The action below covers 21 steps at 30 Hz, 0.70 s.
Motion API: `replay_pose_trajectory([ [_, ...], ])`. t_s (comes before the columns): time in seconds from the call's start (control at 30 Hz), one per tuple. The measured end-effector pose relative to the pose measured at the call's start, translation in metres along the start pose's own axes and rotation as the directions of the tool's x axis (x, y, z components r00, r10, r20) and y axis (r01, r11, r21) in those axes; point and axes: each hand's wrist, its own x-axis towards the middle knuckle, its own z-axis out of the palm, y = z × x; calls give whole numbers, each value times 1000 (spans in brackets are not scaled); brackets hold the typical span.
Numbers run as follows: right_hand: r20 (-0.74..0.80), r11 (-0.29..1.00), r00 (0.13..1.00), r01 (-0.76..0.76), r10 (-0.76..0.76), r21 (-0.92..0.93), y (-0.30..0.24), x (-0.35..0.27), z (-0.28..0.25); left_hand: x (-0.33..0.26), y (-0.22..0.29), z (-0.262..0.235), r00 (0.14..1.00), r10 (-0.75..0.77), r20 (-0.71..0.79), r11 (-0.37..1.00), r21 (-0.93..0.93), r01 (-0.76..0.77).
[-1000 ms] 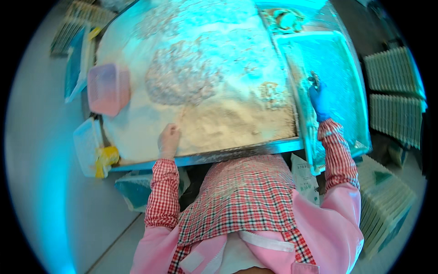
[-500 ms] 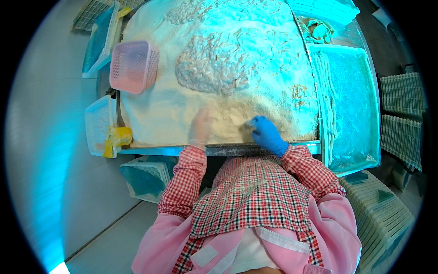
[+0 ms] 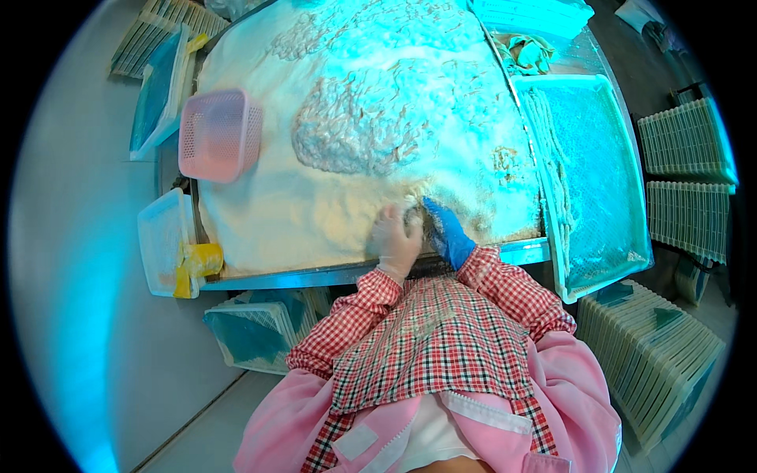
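At the near edge of the table, my two gloved hands are close together over a pale powder-dusted surface (image 3: 292,213). My left hand (image 3: 398,236), in a whitish see-through glove, is smeared by motion, so its fingers do not read clearly. Close beside it, my right hand (image 3: 451,234) wears a blue glove, its fingers closed and turned toward the left hand. A small pale piece (image 3: 413,203) shows at the fingertips; its kind is unclear. Farther back on the table lies a large heap of wet, glistening, greyish-white soft pieces (image 3: 355,126).
A pink perforated basket (image 3: 213,138) stands at the left of the table. Along the right side is a mesh tray (image 3: 595,189) with a row of pale strips (image 3: 556,165). Stacked trays (image 3: 650,355) stand at lower right, and a white basket (image 3: 167,240) hangs off the left edge.
My left hand has moved right, up against my right hand, which has shifted slightly left. The view has turned a little.
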Motion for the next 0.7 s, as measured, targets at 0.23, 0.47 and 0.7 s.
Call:
replay_pose_trajectory([
  [0.23, 144, 966, 989, -1, -37, 257, -3, -12, 0, 9, 39, 30, 965, 249, 82, 959, -160, -234],
  [0.47, 174, 960, 971, 118, -165, 256, -46, -49, -56, 64, 56, 27, 970, 240, 34, 943, -247, -225],
  [0.7, -482, 826, 752, 143, -449, -546, -200, -154, -126, 133, -49, -20, 928, 372, -30, 889, 297, -347],
])
